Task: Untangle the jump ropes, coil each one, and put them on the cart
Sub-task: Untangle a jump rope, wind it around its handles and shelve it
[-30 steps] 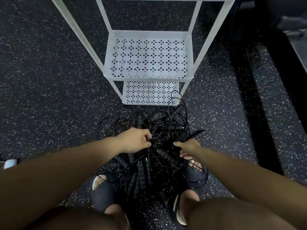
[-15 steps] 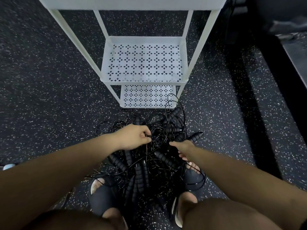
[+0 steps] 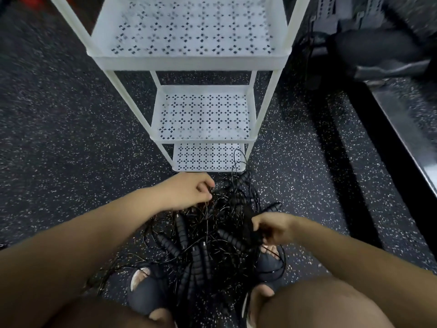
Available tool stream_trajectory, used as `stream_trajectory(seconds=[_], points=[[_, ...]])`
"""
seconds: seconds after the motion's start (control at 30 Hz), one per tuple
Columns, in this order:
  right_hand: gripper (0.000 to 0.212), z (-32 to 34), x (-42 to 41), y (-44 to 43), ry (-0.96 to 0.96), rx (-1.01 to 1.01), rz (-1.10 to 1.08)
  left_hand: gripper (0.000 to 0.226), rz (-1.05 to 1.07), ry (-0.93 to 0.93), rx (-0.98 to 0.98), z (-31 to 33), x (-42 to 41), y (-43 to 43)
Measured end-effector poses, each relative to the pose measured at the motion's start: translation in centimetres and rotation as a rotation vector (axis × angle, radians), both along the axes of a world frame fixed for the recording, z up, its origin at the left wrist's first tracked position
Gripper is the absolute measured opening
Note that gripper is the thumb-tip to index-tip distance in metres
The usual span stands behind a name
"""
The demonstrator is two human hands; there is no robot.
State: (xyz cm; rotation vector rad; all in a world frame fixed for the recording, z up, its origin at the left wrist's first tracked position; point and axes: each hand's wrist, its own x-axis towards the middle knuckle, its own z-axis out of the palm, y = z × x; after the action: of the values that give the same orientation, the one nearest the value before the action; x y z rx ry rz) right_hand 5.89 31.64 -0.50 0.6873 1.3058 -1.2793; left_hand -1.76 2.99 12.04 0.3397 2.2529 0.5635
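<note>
A tangled heap of black jump ropes with ribbed black handles lies on the floor between my feet. My left hand is at the heap's far left side, fingers curled and pinching thin black cords. My right hand grips a black ribbed handle at the heap's right side. A white three-tier cart with perforated shelves stands just beyond the heap; all the shelves in view are bare.
Dark speckled rubber flooring surrounds the heap. My two feet in dark open-toed slippers sit under the ropes. A dark raised ledge and equipment run along the right side.
The view tilted up, showing the cart's top shelf. My left hand lifted away from me with the cords. My right hand closed round a handle.
</note>
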Motion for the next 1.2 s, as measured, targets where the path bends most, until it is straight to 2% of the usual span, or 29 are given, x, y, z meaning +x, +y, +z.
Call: stream_trajectory(seconds=[0.1,0.2,0.3,0.43,0.57,0.63,0.77,0.87,0.97,1.1,1.2], points=[[0.016,7.3,0.6,0.5,0.203,-0.003,0.117,0.043,0.045,0.01,0.065,3.7,0.4,1.0],[0.039,14.2,0.9,0.6,0.306,-0.092,0.099,0.064,0.022,0.078,0.138,8.2,1.5,2.3],[0.051,21.7,1.1,0.3,0.45,-0.148,0.232,0.074,-0.006,0.105,0.166,12.0,2.8,3.0],[0.064,30.2,2.3,0.4,0.601,-0.283,0.204,0.049,0.136,0.173,0.283,14.8,4.6,2.2],[0.05,35.2,3.8,0.7,0.772,-0.299,0.091,0.012,0.389,0.203,0.5,16.3,6.2,0.8],[0.045,36.6,4.5,0.4,0.822,-0.318,-0.005,0.011,0.404,0.188,0.573,16.8,6.7,0.8],[0.05,37.4,5.3,-2.4,0.894,-0.322,-0.173,0.022,0.489,0.263,0.655,17.5,6.9,1.1],[0.044,36.0,3.7,-6.5,0.946,-0.158,-0.266,0.025,0.635,0.359,0.719,17.4,6.8,0.2],[0.032,34.0,1.3,-10.8,1.027,0.07,-0.331,0.023,0.714,0.483,0.69,17.0,6.1,-1.2],[0.046,32.1,-1.2,-12.7,0.981,0.092,-0.453,0.017,0.663,0.519,0.615,16.5,5.0,-1.3],[0.037,31.9,-1.6,-11.5,0.987,0.089,-0.544,0.017,0.489,0.52,0.58,16.4,4.7,0.7]])
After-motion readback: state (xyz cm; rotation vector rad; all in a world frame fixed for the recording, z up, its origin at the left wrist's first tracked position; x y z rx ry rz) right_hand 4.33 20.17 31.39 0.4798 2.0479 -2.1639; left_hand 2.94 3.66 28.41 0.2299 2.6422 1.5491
